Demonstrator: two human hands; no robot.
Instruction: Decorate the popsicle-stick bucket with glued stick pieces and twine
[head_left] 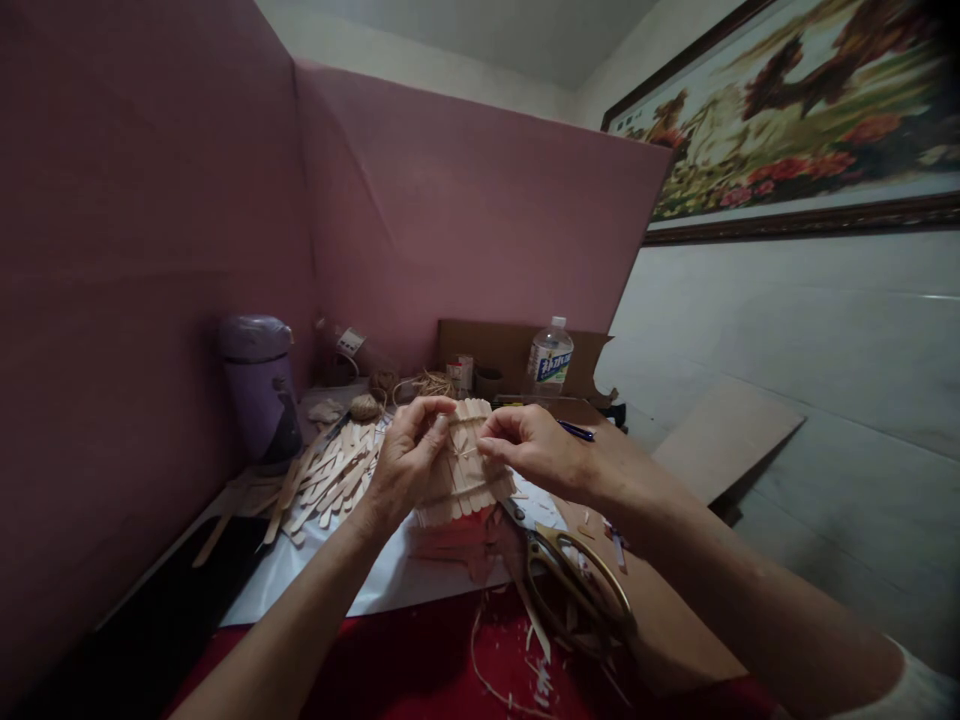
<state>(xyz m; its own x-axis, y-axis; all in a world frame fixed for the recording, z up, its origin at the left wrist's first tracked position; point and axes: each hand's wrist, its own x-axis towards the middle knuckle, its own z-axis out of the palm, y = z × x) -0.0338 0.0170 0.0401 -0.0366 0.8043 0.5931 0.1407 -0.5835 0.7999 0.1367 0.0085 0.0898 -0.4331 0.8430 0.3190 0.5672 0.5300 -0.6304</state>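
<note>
- At far left, a purple lidded tumbler (259, 392) is standing upright near the pink partition (480, 220).
- To its right, loose wooden craft sticks (334, 485) are lying in an overlapping heap, partly on a white sheet (330, 585); a ball of twine (365, 406) is resting just behind them.
- The left hand (409, 455) is gripping the craft-stick panel (469, 472) by its upper left side, thumb toward the viewer.
- The panel, at centre, is being held tilted above the work surface, between the two hands. Its parallel sticks are carrying crosswise strips near the top and bottom edges; small slivers are forming a spray in the middle of the face.
- The right hand (521, 440) is reaching in from the right, thumb and forefinger drawn together at the panel's face. Whether they are pinching a small sliver cannot be told.
- The step in hand appears to be fitting or adjusting small pieces on the face. The next move appears to be calling for a steady left-hand grip and light, precise fingertip placement.
- Behind the right hand, a labelled clear plastic bottle (551, 360) is standing upright.
- Nearer the viewer, gold-handled scissors (581, 585) are lying below the right forearm, on cardboard (667, 620).
</note>
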